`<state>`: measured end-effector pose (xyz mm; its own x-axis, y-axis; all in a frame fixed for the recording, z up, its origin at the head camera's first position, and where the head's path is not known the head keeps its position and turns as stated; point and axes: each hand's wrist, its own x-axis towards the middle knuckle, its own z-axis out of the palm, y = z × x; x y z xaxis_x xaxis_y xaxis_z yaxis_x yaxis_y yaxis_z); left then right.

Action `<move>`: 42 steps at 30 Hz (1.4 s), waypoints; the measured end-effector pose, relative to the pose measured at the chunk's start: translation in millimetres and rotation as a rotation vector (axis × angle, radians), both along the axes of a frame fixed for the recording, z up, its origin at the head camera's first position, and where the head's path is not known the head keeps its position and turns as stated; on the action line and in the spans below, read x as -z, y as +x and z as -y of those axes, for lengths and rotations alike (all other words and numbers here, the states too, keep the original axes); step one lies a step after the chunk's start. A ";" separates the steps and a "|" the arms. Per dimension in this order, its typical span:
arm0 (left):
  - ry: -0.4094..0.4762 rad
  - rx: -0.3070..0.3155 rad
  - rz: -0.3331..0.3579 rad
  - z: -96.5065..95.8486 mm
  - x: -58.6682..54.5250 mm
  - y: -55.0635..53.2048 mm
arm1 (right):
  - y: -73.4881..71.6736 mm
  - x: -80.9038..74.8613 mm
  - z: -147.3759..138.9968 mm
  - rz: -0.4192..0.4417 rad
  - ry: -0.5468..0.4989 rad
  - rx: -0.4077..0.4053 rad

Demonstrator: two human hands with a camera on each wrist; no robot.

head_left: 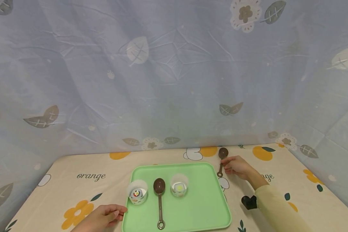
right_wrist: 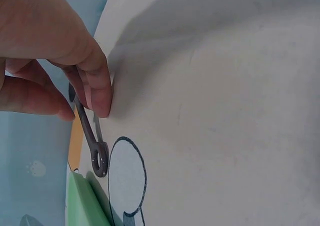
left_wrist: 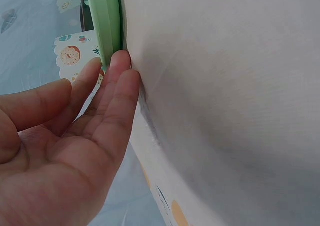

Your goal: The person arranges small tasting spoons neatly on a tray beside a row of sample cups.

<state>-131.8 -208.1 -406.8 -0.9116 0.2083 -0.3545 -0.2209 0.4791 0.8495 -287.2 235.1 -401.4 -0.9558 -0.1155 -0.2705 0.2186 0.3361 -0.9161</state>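
A brown spoon [head_left: 223, 152] with a ringed handle end lies beyond the tray's right side. My right hand [head_left: 237, 166] pinches its handle [right_wrist: 86, 123] between thumb and fingers, close over the cloth. At the left edge of the light green tray [head_left: 203, 206], my left hand [head_left: 102, 216] touches the rim with its fingertips, thumb held apart. On the tray, a second brown spoon [head_left: 159, 187] lies between a left paper cup [head_left: 138, 199] and a right paper cup [head_left: 179, 180]. Printed shapes show inside both cups.
Cream cloth [head_left: 87, 190] with orange prints covers the table. Behind it hangs a grey-blue curtain [head_left: 174, 106], which also closes in both sides. A black strap piece [head_left: 248, 202] sits at my right wrist.
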 end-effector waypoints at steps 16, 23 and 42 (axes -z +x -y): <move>-0.018 -0.028 0.000 -2.6 -0.5 0.8 | 0.1 2.5 -0.9 -0.009 0.008 -0.019; -0.032 -0.048 0.007 -4.0 -1.0 1.0 | -0.5 2.7 -0.8 -0.006 -0.009 -0.031; -0.023 -0.043 0.018 -3.0 -1.4 0.8 | 2.1 0.5 -0.2 0.005 0.006 -0.025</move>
<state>-131.0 -205.1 -405.4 -0.9128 0.1605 -0.3754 -0.2573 0.4878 0.8342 -285.1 235.3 -401.8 -0.9512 -0.1381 -0.2759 0.2145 0.3466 -0.9131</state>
